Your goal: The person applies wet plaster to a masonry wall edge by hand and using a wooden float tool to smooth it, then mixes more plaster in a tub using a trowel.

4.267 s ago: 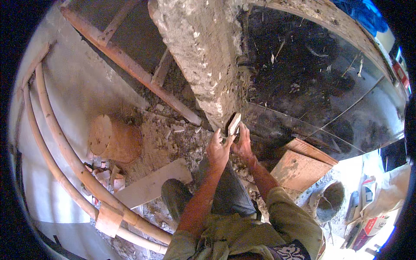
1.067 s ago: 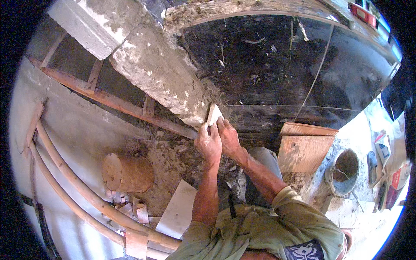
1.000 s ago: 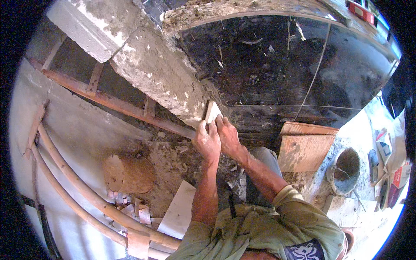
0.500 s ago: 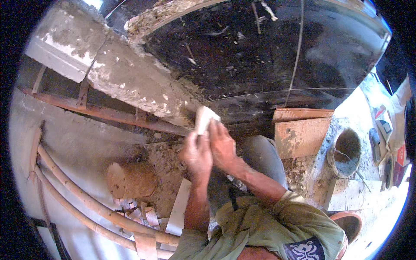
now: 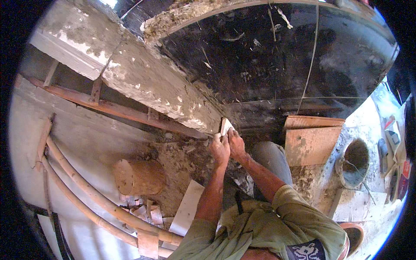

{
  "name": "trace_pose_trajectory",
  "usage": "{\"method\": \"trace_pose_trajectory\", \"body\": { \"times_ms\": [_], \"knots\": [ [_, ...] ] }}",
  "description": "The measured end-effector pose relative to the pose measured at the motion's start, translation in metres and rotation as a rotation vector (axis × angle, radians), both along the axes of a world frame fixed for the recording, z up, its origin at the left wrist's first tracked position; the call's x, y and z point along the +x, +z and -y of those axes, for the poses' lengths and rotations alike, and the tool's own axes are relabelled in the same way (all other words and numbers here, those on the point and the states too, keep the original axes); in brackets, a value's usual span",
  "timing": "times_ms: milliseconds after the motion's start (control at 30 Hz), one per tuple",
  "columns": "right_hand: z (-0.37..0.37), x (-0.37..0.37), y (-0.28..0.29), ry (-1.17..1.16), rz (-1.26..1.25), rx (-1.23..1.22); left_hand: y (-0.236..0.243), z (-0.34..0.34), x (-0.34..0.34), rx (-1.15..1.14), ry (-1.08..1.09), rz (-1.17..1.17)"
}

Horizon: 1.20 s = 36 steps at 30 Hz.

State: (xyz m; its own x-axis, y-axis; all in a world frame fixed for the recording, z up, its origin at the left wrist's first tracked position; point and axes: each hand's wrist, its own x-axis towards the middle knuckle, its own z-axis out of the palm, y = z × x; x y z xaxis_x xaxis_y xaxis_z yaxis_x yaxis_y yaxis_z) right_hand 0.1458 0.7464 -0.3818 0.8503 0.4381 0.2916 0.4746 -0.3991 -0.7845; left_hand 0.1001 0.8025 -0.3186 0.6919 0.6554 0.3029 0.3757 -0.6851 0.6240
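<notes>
A small white piece with a flat face, like a cut tile, stands tilted against the near end of a mortar-covered ledge. My left hand grips its lower edge with closed fingers. Close beside it, my right hand has its fingers pressed on the piece's right side. Both arms reach forward, and the hands almost touch. The lower part of the piece is hidden behind my fingers. Along the ledge's right side runs a glossy black slab, spattered with dried mortar.
Orange-brown tiles lean below the slab. To the right are a mortar-crusted bucket and a white block. A cylindrical drum, broken tile bits and bamboo poles lie at left. A rusty bar runs under the ledge.
Both hands have reached farther forward with the white piece, bringing it up against the ledge's end. My view has shifted slightly, so the surroundings sit a bit lower and to the right.
</notes>
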Motion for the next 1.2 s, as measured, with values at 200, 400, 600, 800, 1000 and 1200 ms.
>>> {"method": "trace_pose_trajectory", "body": {
  "times_ms": [200,400,600,800,1000,1200],
  "knots": [
    [0.004,0.011,0.066,0.072,-0.014,0.075,0.067,0.005,0.002,0.092,0.006,0.207],
    [0.007,0.011,0.159,0.055,0.106,0.186,0.143,0.005,0.004,0.165,0.074,0.332],
    [0.014,0.013,0.230,0.096,0.189,0.149,0.211,0.012,0.004,0.085,0.073,0.351],
    [0.025,-0.008,0.292,0.031,0.330,0.250,0.288,0.038,-0.019,0.100,0.049,0.505],
    [0.043,-0.047,0.244,0.042,0.248,0.156,0.232,0.026,-0.058,-0.031,-0.063,0.540],
    [0.052,-0.042,0.104,-0.122,0.077,0.132,0.100,0.038,-0.038,-0.069,-0.139,0.185]
  ]
}}
